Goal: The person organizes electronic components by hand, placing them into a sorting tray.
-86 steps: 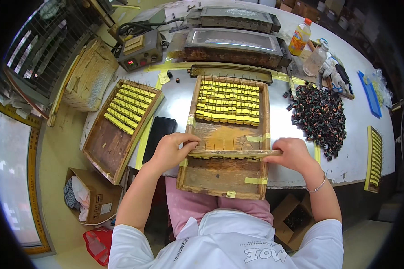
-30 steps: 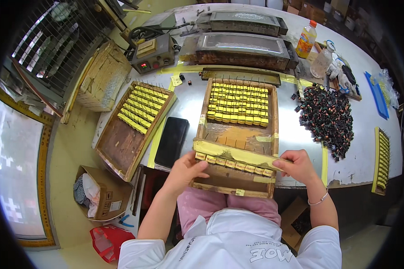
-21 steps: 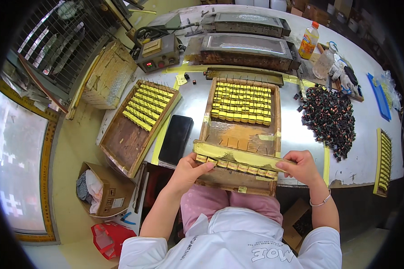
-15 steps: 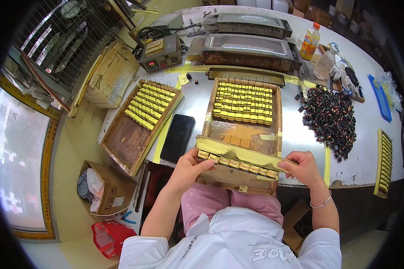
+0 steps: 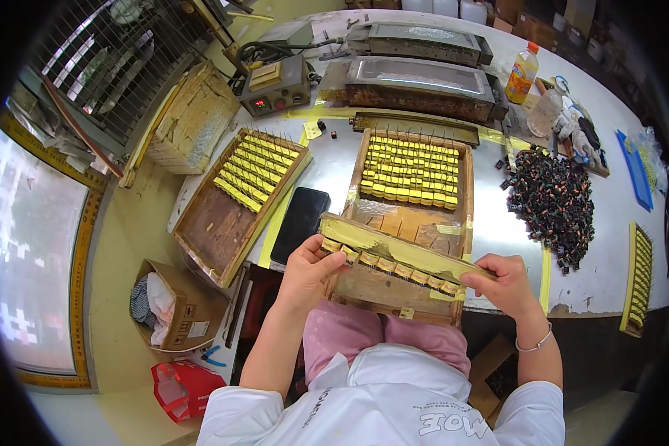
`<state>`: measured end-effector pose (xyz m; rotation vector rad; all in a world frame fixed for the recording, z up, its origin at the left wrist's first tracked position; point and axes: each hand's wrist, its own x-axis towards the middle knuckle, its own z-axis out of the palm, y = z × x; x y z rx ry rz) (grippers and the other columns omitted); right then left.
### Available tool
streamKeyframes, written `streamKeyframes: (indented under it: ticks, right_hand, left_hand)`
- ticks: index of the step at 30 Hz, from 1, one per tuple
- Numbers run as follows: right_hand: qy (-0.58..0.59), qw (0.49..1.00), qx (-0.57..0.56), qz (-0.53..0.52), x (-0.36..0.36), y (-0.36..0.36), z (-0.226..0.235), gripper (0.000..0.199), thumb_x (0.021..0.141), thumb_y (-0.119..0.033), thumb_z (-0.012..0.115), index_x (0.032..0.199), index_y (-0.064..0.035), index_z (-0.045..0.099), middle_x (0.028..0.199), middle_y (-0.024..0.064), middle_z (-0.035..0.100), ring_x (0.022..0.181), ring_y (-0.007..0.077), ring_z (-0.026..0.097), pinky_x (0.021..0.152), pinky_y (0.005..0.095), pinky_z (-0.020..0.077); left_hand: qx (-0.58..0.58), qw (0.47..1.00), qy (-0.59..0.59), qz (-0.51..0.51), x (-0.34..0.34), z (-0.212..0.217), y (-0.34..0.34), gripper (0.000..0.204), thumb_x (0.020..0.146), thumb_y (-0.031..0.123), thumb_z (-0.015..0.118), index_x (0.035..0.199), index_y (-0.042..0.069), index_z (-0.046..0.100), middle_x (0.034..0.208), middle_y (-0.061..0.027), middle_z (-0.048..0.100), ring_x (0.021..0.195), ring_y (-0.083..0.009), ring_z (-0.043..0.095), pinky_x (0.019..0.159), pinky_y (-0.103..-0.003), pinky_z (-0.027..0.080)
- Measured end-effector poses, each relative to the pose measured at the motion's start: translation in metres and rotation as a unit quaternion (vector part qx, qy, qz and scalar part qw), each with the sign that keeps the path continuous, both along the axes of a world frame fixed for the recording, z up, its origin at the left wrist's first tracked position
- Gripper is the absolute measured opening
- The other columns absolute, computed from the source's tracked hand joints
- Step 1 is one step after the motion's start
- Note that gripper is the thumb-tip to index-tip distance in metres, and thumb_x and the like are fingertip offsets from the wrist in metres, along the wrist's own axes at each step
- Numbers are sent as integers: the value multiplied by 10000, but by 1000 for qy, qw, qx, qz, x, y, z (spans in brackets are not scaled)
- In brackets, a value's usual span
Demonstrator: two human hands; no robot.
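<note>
My left hand [image 5: 308, 272] and my right hand [image 5: 504, 284] grip the two ends of a yellow-taped wooden strip [image 5: 401, 244]. A row of small yellow-wrapped coil parts [image 5: 385, 265] hangs along its lower edge. My left thumb presses on the parts at the left end; the right thumb lies on the strip's face. The strip is tilted, left end higher, above the near half of a wooden tray [image 5: 467, 193]. Rows of yellow-wrapped parts [image 5: 410, 172] with upright pins fill that tray's far half.
Left of the middle tray lie a black phone [image 5: 299, 223] and a second wooden tray [image 5: 201, 256] with similar rows. To the right is a heap of small black parts [image 5: 551, 204]. Metal heating units [image 5: 424, 82], a control box [image 5: 275, 89] and an orange drink bottle [image 5: 522, 74] stand behind.
The strip has tilted more, its left end rising and its right end dropping slightly. Both hands keep their hold. The whole view has shifted a little.
</note>
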<state>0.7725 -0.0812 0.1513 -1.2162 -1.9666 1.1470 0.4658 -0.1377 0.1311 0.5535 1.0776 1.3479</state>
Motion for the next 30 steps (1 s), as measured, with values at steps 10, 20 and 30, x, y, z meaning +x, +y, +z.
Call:
streamKeyframes:
  ticks: [10, 20, 30]
  right_hand:
    - [-36, 999, 35, 3, 3, 3, -5, 150, 720, -81, 717, 667, 17, 617, 509, 40, 575, 446, 68, 546, 409, 200, 415]
    - [42, 997, -36, -60, -3, -2, -5, 171, 724, -106, 732, 660, 12, 626, 514, 30, 583, 445, 64, 545, 404, 191, 405]
    - [24, 999, 8, -24, -12, -7, -8, 181, 717, -124, 741, 655, 0, 625, 514, 39, 587, 442, 79, 564, 403, 196, 411]
  left_hand:
    - [17, 996, -11, 81, -46, 1, 3, 237, 821, 42, 601, 1047, 52, 530, 994, -44, 604, 922, -134, 586, 744, -260, 494]
    - [-15, 1000, 7, 23, -39, -11, -3, 254, 853, 150, 593, 1092, 89, 529, 973, -9, 595, 877, -105, 569, 732, -273, 473]
    - [-56, 984, 148, -84, -27, 9, 0, 424, 754, 75, 683, 1133, 13, 504, 1032, -26, 589, 917, -89, 548, 787, -244, 451]
